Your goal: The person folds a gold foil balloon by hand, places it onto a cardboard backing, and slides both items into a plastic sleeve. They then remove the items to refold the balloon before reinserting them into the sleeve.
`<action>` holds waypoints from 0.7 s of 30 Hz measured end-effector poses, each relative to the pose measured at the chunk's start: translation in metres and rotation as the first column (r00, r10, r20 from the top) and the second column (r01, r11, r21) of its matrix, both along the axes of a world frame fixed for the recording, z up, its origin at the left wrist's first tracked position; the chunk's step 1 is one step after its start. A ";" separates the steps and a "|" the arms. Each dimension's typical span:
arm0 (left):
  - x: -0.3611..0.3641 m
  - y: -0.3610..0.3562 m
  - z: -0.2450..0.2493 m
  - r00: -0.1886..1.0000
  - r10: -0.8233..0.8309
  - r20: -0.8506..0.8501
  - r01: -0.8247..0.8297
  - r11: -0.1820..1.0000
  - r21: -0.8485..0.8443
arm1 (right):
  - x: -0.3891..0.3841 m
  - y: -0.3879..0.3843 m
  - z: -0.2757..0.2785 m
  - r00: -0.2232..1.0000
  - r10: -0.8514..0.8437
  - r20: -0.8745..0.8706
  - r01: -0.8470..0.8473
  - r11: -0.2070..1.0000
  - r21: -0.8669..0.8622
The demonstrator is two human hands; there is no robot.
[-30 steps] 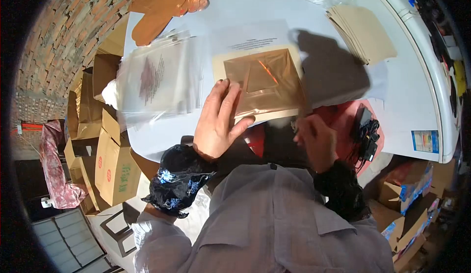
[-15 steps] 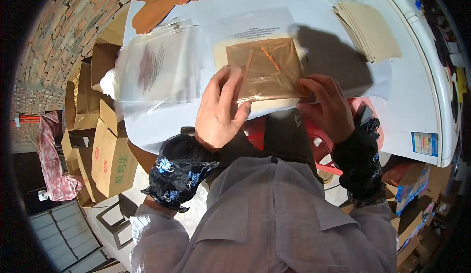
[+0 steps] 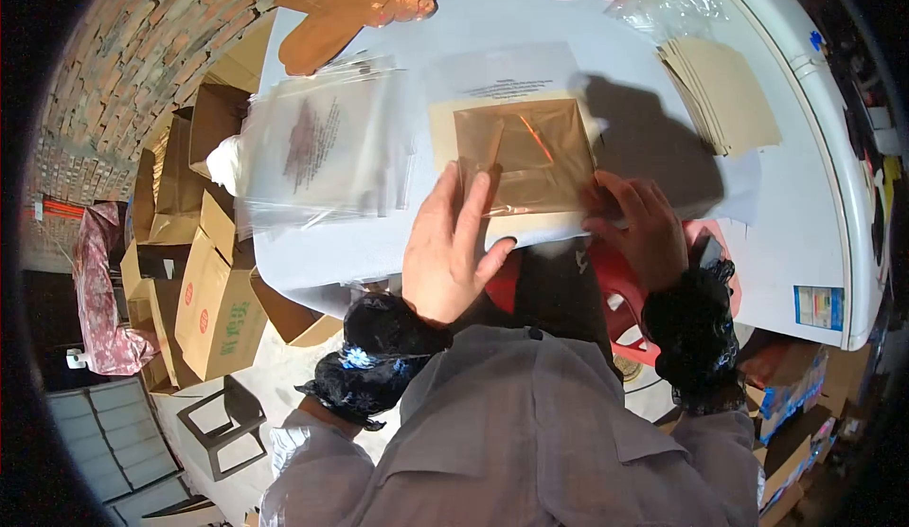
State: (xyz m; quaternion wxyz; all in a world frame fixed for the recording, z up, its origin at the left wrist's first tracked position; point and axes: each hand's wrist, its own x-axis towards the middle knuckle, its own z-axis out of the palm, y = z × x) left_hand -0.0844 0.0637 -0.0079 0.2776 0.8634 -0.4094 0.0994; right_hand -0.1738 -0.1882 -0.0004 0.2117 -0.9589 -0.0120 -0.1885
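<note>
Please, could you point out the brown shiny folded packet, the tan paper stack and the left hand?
Brown shiny folded packet (image 3: 535, 169): head view, middle.
Tan paper stack (image 3: 731, 97): head view, top sheet.
Left hand (image 3: 447, 250): head view, back.

From one head-worn camera, we look forward and steeply down past both hands (image 3: 544, 245) onto the nearby desk (image 3: 331, 264).

Both hands (image 3: 450, 243) at brown packet (image 3: 530, 158), clear bags (image 3: 317, 143) left, cream sheets (image 3: 724, 96) right, white table (image 3: 331, 257)
</note>
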 end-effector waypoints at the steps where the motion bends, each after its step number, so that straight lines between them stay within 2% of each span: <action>1: 0.000 0.001 0.000 1.000 -0.001 -0.002 0.001 1.000 0.004 | 0.001 -0.001 0.000 1.000 -0.001 0.014 0.001 1.000 -0.015; 3: -0.001 0.002 0.002 1.000 -0.003 -0.010 0.003 1.000 0.011 | -0.001 -0.003 -0.003 1.000 0.016 0.006 -0.016 0.999 -0.036; 4: 0.000 0.002 0.007 0.999 -0.019 -0.027 0.018 0.999 -0.037 | 0.000 -0.005 -0.003 1.000 0.024 0.004 -0.024 0.998 -0.050; 7: -0.007 0.005 0.013 0.997 -0.057 0.043 0.057 0.998 0.004 | 0.002 -0.006 -0.002 0.999 0.034 0.016 -0.034 0.999 -0.027; 8: -0.007 0.007 0.010 0.985 -0.171 -0.007 0.171 0.985 0.032 | 0.001 -0.005 -0.002 0.999 0.033 0.016 -0.033 0.999 -0.023; 9: -0.016 0.004 0.012 0.971 -0.218 0.103 0.214 0.976 0.045 | 0.001 -0.004 -0.002 0.999 0.031 0.015 -0.031 0.999 -0.017; 11: -0.028 0.005 -0.006 0.945 -0.242 0.220 0.246 0.969 0.006 | 0.000 -0.004 -0.004 0.999 0.045 0.010 -0.045 0.999 -0.008; 12: -0.023 0.004 -0.003 0.962 -0.269 0.048 0.270 0.962 -0.032 | 0.000 -0.005 -0.004 0.998 0.056 0.009 -0.056 0.998 -0.009; 13: -0.022 0.007 0.004 0.980 -0.200 -0.001 0.200 0.979 -0.038 | -0.001 -0.008 -0.004 0.998 0.064 0.008 -0.064 0.998 -0.012; 14: -0.020 0.007 0.010 0.998 -0.058 0.026 0.059 0.997 -0.057 | -0.002 -0.012 -0.010 1.000 0.008 -0.016 -0.003 0.964 0.266; 15: -0.013 0.005 0.014 0.995 0.088 0.051 -0.083 0.993 -0.085 | -0.001 -0.017 -0.020 0.998 -0.042 -0.051 0.062 0.854 0.516; 17: 0.012 0.004 0.022 0.978 0.195 0.068 -0.187 0.976 -0.111 | 0.010 -0.031 -0.022 0.991 -0.121 -0.061 0.133 0.792 0.596; 19: 0.033 0.004 0.014 0.984 0.166 -0.060 -0.172 0.976 -0.130 | 0.034 -0.046 -0.011 0.985 -0.173 0.008 0.163 0.941 0.297; 21: 0.039 0.002 0.013 0.982 0.178 -0.067 -0.180 0.983 -0.024 | 0.052 -0.052 -0.002 0.972 -0.158 -0.174 0.218 0.879 0.425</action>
